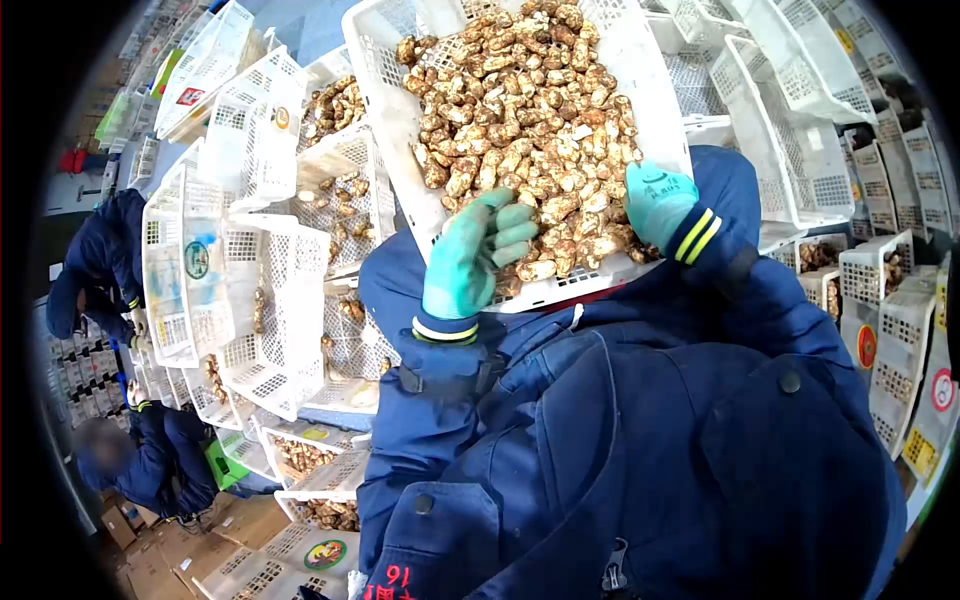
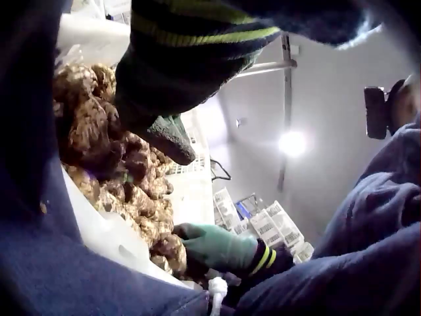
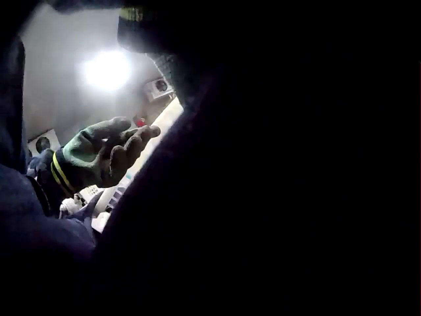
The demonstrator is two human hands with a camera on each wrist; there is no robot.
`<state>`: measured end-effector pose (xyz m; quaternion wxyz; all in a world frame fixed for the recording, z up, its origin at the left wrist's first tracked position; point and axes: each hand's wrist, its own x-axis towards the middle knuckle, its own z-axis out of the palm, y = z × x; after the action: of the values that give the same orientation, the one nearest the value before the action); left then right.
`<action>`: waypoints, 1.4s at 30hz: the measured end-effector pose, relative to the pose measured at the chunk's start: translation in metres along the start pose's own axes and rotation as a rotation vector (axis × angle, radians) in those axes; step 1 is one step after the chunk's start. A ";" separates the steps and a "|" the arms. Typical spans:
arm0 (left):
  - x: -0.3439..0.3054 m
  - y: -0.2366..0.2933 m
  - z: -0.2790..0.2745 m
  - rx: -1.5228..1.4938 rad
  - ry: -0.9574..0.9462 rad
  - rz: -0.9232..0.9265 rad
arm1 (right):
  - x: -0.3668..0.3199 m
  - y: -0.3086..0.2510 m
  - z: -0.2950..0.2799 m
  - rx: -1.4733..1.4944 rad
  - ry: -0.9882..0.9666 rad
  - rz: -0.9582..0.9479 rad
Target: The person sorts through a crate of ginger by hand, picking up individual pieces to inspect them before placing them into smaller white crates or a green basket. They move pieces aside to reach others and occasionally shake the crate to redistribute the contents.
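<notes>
A white plastic crate (image 1: 669, 125), tilted on the person's lap, holds a heap of knobbly brown-and-cream pieces of produce (image 1: 520, 130). The left hand (image 1: 480, 250), in a teal glove, hovers over the near left part of the heap, fingers loosely bent. In the right wrist view, nothing shows in that left hand (image 3: 105, 153). The right hand (image 1: 660, 205), gloved alike, reaches down at the crate's right side. Its fingertips meet the pieces in the left wrist view, where the right hand (image 2: 220, 246) shows side-on; I cannot tell whether it grips one.
White crates (image 1: 280, 310) stand stacked on the left, some with similar pieces. More crates (image 1: 790, 130) line the right side. Two other people in dark blue work clothes (image 1: 105, 250) are at the far left. Flattened cardboard (image 1: 235, 525) lies on the floor at lower left.
</notes>
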<state>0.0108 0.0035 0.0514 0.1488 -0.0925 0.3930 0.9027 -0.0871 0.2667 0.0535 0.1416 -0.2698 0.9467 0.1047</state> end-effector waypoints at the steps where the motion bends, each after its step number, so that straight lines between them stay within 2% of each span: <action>1: -0.002 -0.006 0.003 0.043 -0.004 0.008 | 0.005 0.001 -0.002 0.029 -0.072 0.036; 2: 0.003 -0.012 -0.003 -0.066 -0.147 -0.006 | 0.010 0.002 -0.003 0.056 -0.145 0.069; 3: 0.004 -0.019 -0.006 -0.032 -0.123 -0.041 | 0.011 0.009 -0.001 0.219 -0.085 0.102; 6: 0.000 -0.016 0.004 -0.039 -0.151 -0.099 | 0.010 0.018 0.003 0.332 0.021 0.121; 7: 0.002 -0.016 0.006 -0.047 -0.173 -0.107 | 0.006 0.019 -0.015 0.443 -0.028 0.130; 8: 0.003 -0.016 0.008 -0.054 -0.196 -0.120 | -0.001 0.023 -0.021 0.614 0.077 0.033; 10: 0.008 -0.023 0.011 -0.107 -0.242 -0.129 | -0.004 0.018 -0.041 1.291 -0.221 0.075; 11: 0.011 -0.030 0.013 -0.156 -0.259 -0.123 | -0.011 0.018 -0.062 1.512 -0.373 0.060; 12: 0.011 -0.032 0.019 -0.182 -0.231 -0.125 | -0.014 0.016 -0.061 1.624 -0.321 -0.107; 13: 0.010 -0.028 0.023 -0.151 -0.223 -0.172 | -0.012 0.011 -0.060 1.714 -0.341 -0.128; 14: 0.004 -0.025 0.030 -0.178 -0.244 -0.129 | -0.009 0.004 -0.059 1.804 -0.361 -0.150; 16: 0.009 -0.024 0.026 -0.231 -0.267 -0.229 | -0.002 -0.007 -0.054 1.849 -0.415 -0.248; 17: 0.000 -0.024 0.020 -0.103 -0.305 -0.136 | 0.002 -0.016 -0.047 1.922 -0.397 -0.222; 18: -0.001 -0.021 0.021 -0.106 -0.292 -0.148 | 0.006 -0.020 -0.045 1.910 -0.374 -0.280; 20: -0.003 -0.014 0.027 -0.115 -0.267 -0.170 | 0.009 -0.020 -0.046 1.895 -0.150 -0.203; 21: 0.004 -0.033 0.008 0.031 -0.178 -0.111 | 0.013 -0.018 -0.039 1.695 -0.004 -0.161; 22: 0.009 -0.030 0.006 -0.330 -0.298 -0.203 | 0.017 -0.013 -0.033 1.489 0.135 -0.119; 23: 0.007 -0.028 0.007 -0.300 -0.219 -0.193 | 0.018 -0.005 -0.031 1.331 0.021 -0.035; 26: 0.004 -0.024 0.009 -0.209 -0.054 -0.215 | 0.028 -0.002 0.001 0.585 0.055 -0.229; 27: 0.002 -0.022 0.011 -0.171 0.034 -0.209 | 0.023 -0.014 -0.014 0.512 -0.078 -0.197; 28: 0.000 -0.021 0.013 -0.132 0.123 -0.203 | 0.019 -0.021 -0.005 0.469 0.080 -0.267; 29: -0.002 -0.021 0.015 -0.120 0.181 -0.231 | 0.018 -0.025 0.002 0.532 0.105 -0.256; 31: 0.000 -0.007 0.005 -0.265 -0.014 -0.239 | 0.009 -0.032 0.000 0.596 0.227 -0.245; 32: 0.002 0.003 -0.002 -0.337 -0.116 -0.245 | 0.009 -0.031 -0.003 0.620 0.175 -0.234; 33: 0.003 0.011 -0.005 -0.237 -0.065 0.075 | 0.010 -0.030 -0.004 0.643 0.123 -0.220; 34: 0.002 0.026 -0.020 -0.306 0.002 0.236 | 0.010 -0.030 -0.007 0.666 0.069 -0.208; 35: 0.002 0.040 -0.036 -0.365 0.062 0.402 | 0.008 -0.030 -0.024 0.658 -0.070 -0.204; 38: -0.014 0.062 -0.046 -0.433 0.169 0.403 | 0.015 -0.032 0.016 0.636 0.144 -0.275; 39: -0.016 0.056 -0.041 -0.346 0.158 0.374 | 0.009 -0.043 0.006 0.600 0.107 -0.181; 40: -0.015 0.046 -0.033 -0.259 0.144 0.338 | 0.007 -0.047 0.004 0.619 0.103 -0.191; 42: -0.010 0.026 -0.014 -0.226 0.000 0.198 | 0.001 -0.053 0.002 0.619 0.142 -0.128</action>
<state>0.0123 -0.0255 0.0630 0.0476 -0.0696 0.2962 0.9514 -0.0590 0.2223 0.0449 0.1569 -0.2793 0.9223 -0.2164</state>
